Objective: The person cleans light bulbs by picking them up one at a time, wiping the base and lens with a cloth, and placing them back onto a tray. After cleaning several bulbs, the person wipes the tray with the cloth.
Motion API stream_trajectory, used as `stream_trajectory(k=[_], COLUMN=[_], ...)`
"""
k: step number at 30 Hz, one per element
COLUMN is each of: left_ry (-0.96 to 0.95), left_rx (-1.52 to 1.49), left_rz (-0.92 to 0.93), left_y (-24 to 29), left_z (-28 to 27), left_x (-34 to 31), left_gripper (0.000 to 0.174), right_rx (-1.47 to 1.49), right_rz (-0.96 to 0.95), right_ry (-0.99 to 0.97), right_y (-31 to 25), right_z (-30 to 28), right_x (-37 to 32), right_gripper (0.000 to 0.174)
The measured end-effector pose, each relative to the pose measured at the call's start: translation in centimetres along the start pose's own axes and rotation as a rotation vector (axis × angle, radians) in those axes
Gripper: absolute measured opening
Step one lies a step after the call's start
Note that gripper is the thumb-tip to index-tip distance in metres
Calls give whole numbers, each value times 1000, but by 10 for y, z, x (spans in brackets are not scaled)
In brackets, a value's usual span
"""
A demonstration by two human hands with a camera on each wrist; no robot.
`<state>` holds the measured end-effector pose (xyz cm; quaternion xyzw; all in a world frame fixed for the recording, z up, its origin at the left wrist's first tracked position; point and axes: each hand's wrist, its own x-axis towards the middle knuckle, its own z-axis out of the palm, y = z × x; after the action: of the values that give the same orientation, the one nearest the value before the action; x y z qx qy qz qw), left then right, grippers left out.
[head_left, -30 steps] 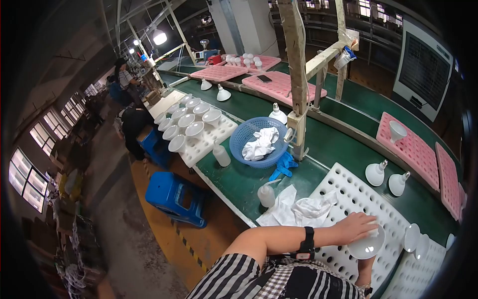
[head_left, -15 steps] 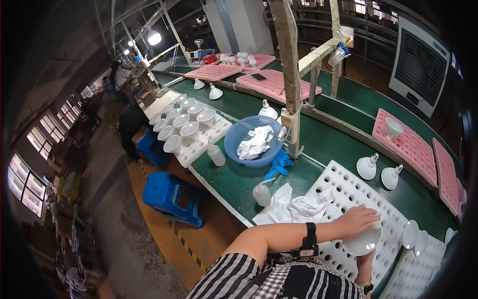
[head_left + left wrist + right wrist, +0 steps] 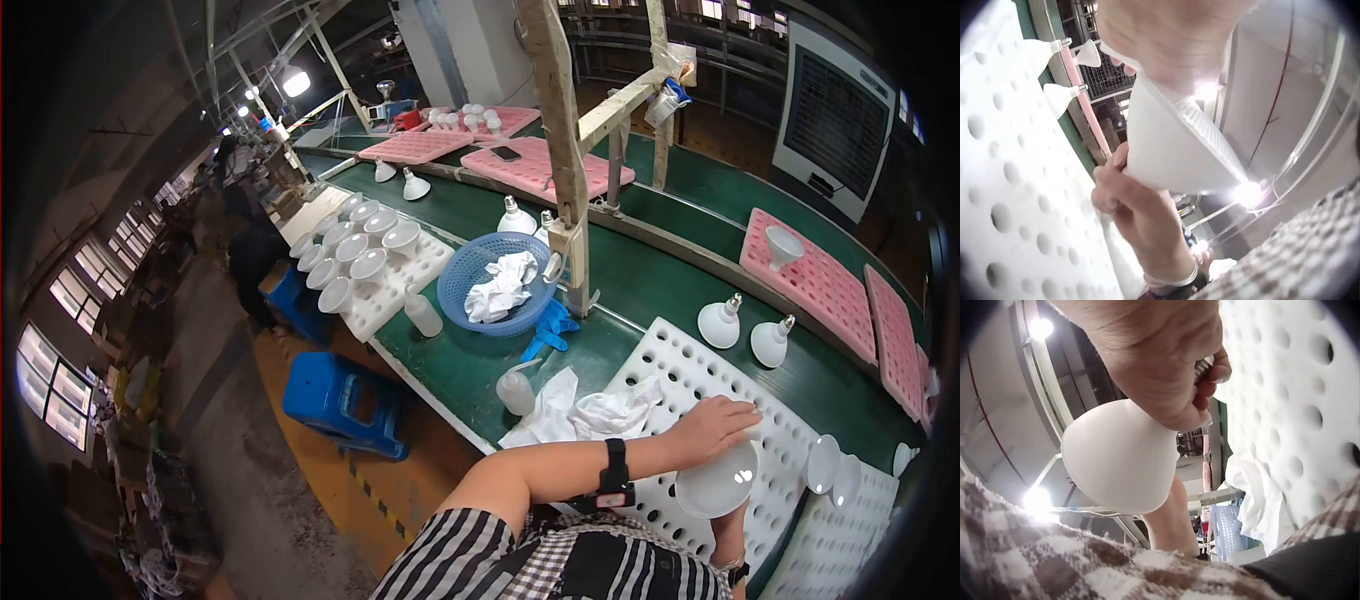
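A white cone-shaped lamp (image 3: pixel 718 480) is tilted between both hands above a white perforated tray (image 3: pixel 650 375), its ridged round face towards the body. My left hand (image 3: pixel 710 432) lies over the upper rim; its fingers bend past the edge in the left wrist view (image 3: pixel 1166 37). From below, my right hand (image 3: pixel 730 530) grips the narrow neck. The right wrist view shows that hand (image 3: pixel 1154 362) curled round the neck beside the metal screw base (image 3: pixel 1204 367). The left thumb is hidden.
White cloths (image 3: pixel 610 410) and a squeeze bottle (image 3: pixel 515 392) lie left of the tray, near a blue basket (image 3: pixel 450 290) and blue glove (image 3: pixel 550 328). Two lamps (image 3: pixel 719 325) stand behind the tray. More lamps fill a left-hand tray (image 3: pixel 435 262); a wooden post (image 3: pixel 568 150) rises behind the basket.
The head view has shifted, moving the bench scene slightly left. The lamp's face has turned more into view, showing its ridges. Both hands remain on the lamp.
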<state>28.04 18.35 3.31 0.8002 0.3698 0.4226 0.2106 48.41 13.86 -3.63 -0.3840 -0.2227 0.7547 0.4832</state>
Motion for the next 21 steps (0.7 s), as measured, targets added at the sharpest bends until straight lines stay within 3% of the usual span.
stream_trajectory(k=[1,4,7,8,9,10,11,13,15,19,21], left_ry=[32,0,-67,-58,-39,51,51,44,85,123,118], left_rx=[-1,124,106,136,54,101,164,79,-44,-343,-432], left_rz=[-44,223,479,490,358,377,207,-107,-253,-520,-629], left_y=[0,33,43,42,35,13,2,-12,-26,-30,-28], left_z=[0,-18,-11,-15,-13,-8,-15,-22,-20,-19,-21], left_x=[-3,-13,-18,-11,-4,5,7,4,-7,-16,-18], left_gripper=[42,44,41,41,34,31,27,31,36,39,41], right_rx=[1,-371,-189,-169,-147,-296,-455,-601,-630,-800,-656], right_rz=[-7,-131,95,71,49,-64,-179,-405,-522,-598,-479], right_ry=[12,-45,-72,-146,-220,-214,-189,-222,-208,-137,-82], right_y=[5,6,-27,-20,-13,-16,-20,-19,-21,-22,-15], right_z=[-2,-28,30,18,4,14,24,26,26,20,13], right_x=[6,7,-30,-11,9,7,5,5,-2,3,12], right_gripper=[45,43,46,43,40,45,52,63,62,57,50])
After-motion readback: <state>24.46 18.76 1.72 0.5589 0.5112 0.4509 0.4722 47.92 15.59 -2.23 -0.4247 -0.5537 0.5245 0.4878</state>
